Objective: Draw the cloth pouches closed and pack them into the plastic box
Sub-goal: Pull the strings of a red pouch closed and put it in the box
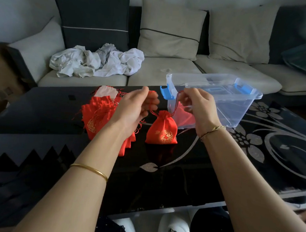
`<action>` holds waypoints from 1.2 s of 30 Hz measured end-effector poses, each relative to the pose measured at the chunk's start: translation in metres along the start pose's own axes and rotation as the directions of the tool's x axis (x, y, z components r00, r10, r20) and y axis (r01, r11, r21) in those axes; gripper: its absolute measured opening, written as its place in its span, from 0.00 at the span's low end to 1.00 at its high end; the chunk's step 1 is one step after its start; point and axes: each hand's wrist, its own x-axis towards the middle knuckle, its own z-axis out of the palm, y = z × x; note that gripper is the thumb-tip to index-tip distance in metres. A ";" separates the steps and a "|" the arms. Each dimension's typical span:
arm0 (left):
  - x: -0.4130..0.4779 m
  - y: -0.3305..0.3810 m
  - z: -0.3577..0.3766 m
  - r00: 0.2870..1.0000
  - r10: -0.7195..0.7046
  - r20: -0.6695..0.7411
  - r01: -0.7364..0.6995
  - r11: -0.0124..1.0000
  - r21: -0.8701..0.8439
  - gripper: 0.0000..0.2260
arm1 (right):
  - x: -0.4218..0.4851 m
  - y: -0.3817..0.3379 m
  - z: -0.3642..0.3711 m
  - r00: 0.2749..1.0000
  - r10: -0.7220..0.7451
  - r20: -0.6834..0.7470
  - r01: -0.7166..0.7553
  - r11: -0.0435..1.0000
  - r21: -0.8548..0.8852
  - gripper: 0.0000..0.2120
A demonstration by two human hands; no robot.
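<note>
- On the black glass table [181, 164], a red pouch [162, 130] stands upright with its neck gathered.
- My left hand [136, 106] pinches its drawstring [151, 112]; my right hand [197, 106] pinches the other end, both above the pouch.
- A pile of red pouches [96, 116] lies just left.
- The clear plastic box [235, 106] sits behind on the right, with something red showing through its wall.
- White laundry [98, 62] lies on the sofa [169, 70].

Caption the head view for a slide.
Left hand and right hand pull the drawstrings of a red pouch on the table, between pouch pile and plastic box.
</note>
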 end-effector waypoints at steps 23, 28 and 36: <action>-0.004 0.002 0.010 0.979 0.196 0.048 -0.200 0.912 0.359 0.03 | -0.006 0.007 0.011 0.938 0.134 0.319 -0.033 0.953 -0.301 0.13; -0.003 -0.001 0.007 0.984 0.178 -0.008 -0.168 0.946 0.276 0.06 | 0.001 0.006 0.002 0.950 0.147 0.276 -0.087 0.972 -0.218 0.13; -0.003 0.000 0.007 0.986 0.159 0.041 -0.163 0.912 0.377 0.05 | 0.000 0.010 -0.003 0.918 0.232 0.322 -0.021 0.839 -0.544 0.11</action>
